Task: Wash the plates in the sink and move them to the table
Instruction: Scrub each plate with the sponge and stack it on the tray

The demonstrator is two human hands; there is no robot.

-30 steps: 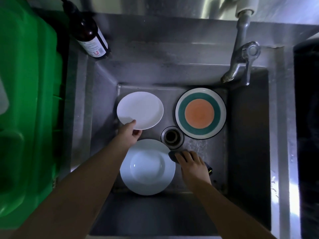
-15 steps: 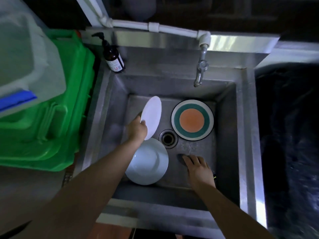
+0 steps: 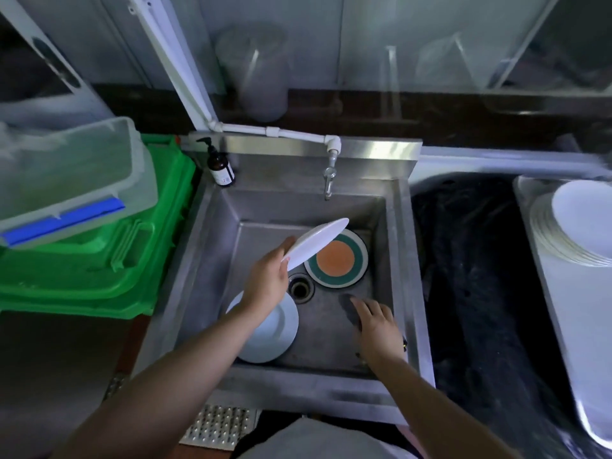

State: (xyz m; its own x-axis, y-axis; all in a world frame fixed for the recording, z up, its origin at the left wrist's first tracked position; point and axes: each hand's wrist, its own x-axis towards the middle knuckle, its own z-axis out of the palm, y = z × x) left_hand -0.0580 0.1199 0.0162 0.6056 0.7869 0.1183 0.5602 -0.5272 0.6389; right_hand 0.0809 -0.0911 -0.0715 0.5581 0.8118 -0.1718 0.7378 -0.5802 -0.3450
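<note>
Lifted since the earlier frame: small white plate [image 3: 316,242], now tilted above the sink [image 3: 212,233], edge pinched in our left hand [image 3: 268,281], grip closed on the rim, likely held up for scrubbing. Right hand [image 3: 376,324]: fingers spread flat on a dark sponge [image 3: 349,308] on the sink floor, pressing, not clasping. Still in the basin: deep white plate [image 3: 275,329] under our left forearm; orange-and-green plate [image 3: 337,260] beside the drain [image 3: 300,288]. Tap [image 3: 328,180] overhead, no water that we can see. Surroundings: soap bottle [image 3: 220,167], green crate [image 3: 99,260], stacked plates [image 3: 576,223] on the right tabletop [image 3: 569,309].
</note>
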